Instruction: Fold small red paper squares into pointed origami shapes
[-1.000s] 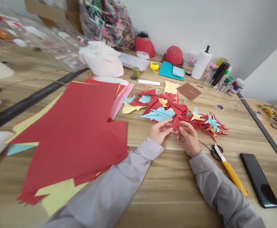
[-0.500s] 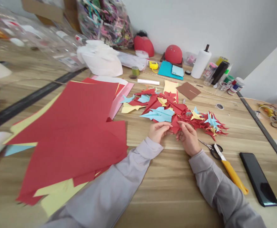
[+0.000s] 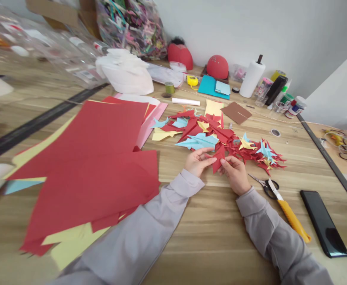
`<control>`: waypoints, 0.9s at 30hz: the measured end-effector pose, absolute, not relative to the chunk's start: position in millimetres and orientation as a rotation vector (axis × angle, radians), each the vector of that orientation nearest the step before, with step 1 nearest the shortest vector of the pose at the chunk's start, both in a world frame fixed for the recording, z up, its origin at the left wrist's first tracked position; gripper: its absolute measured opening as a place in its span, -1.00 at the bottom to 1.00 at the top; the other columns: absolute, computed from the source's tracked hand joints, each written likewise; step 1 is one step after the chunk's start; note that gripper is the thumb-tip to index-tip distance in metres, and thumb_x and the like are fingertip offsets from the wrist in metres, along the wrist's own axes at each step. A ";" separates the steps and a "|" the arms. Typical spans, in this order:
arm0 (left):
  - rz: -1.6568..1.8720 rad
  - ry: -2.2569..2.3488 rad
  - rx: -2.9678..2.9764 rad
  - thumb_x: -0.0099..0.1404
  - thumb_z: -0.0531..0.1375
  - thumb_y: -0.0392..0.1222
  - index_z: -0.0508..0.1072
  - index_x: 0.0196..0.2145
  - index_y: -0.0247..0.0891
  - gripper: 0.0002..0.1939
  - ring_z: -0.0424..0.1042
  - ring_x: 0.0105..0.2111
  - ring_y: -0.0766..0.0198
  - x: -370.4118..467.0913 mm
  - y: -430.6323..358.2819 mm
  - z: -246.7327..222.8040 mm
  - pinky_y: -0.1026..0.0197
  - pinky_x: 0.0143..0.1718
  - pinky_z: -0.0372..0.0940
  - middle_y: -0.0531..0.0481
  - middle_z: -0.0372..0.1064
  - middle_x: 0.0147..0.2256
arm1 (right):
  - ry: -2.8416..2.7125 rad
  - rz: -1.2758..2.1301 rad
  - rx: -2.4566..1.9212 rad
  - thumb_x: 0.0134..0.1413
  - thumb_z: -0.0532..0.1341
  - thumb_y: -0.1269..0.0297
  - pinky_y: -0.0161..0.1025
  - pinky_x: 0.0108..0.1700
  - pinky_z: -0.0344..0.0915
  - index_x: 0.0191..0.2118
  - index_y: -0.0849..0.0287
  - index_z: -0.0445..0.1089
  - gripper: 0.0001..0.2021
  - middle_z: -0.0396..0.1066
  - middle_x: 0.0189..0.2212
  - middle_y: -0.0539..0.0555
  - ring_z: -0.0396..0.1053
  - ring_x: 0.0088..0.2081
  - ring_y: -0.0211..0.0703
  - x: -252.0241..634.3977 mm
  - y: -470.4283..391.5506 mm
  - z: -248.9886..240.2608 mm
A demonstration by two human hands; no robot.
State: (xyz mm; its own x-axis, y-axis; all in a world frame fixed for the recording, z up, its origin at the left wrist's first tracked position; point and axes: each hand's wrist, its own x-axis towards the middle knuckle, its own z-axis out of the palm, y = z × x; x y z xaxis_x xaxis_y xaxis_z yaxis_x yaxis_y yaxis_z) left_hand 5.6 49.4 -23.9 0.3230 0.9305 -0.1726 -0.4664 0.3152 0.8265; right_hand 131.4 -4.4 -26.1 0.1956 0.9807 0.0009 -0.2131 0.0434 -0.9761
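A small folded piece of red paper (image 3: pixel 218 160) is held up between my two hands, just above the wooden table. My left hand (image 3: pixel 197 161) pinches its left side between thumb and fingers. On the right side, my right hand (image 3: pixel 235 172) grips it with thumb and forefinger; the other fingers curl partly out of sight behind. Right behind the hands lies a heap of folded paper shapes, mostly red, among them a blue paper plane (image 3: pixel 200 142) and a yellow folded piece (image 3: pixel 246 143).
Large red paper sheets (image 3: pixel 102 186) are spread at left over yellow ones. Scissors (image 3: pixel 269 188), an orange-handled knife (image 3: pixel 294 219) and a black phone (image 3: pixel 324 223) lie at right. Farther back are a tape measure (image 3: pixel 192 81), brown paper (image 3: pixel 235 113) and a white bottle (image 3: pixel 251 79).
The red paper has turned in my fingers and now shows a taller, pointed shape. My left thumb and fingers have shifted their hold; both arms stay nearly in place.
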 end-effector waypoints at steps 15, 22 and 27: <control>0.966 0.673 0.585 -0.27 0.38 -0.35 0.45 -0.30 -0.33 -0.54 0.40 -0.58 0.36 0.8 49.5 -15.3 0.28 -0.47 0.33 0.12 0.38 -0.63 | -0.960 1.230 -1.162 -0.08 0.26 0.17 -0.40 -0.62 0.12 -0.59 0.20 0.34 -0.76 0.36 -0.66 -0.04 0.20 -0.68 -0.39 133.3 -8.0 -20.1; 1.030 0.676 0.630 -0.25 0.38 -0.33 0.43 -0.27 -0.34 -0.51 0.39 -0.54 0.37 2.9 49.6 -18.1 0.28 -0.42 0.30 0.09 0.41 -0.57 | -1.082 1.144 -1.218 -0.09 0.26 0.13 -0.39 -0.61 0.15 -0.59 0.20 0.30 -0.73 0.32 -0.69 -0.05 0.18 -0.67 -0.38 130.1 -9.5 -19.1; 1.024 0.661 0.838 -0.25 0.39 -0.30 0.42 -0.26 -0.32 -0.50 0.43 -0.45 0.32 6.1 47.5 -22.8 0.25 -0.34 0.31 0.04 0.46 -0.46 | -1.078 1.084 -1.199 -0.03 0.22 0.13 -0.38 -0.56 0.17 -0.55 0.19 0.32 -0.75 0.33 -0.64 -0.04 0.20 -0.63 -0.37 131.0 -8.1 -21.7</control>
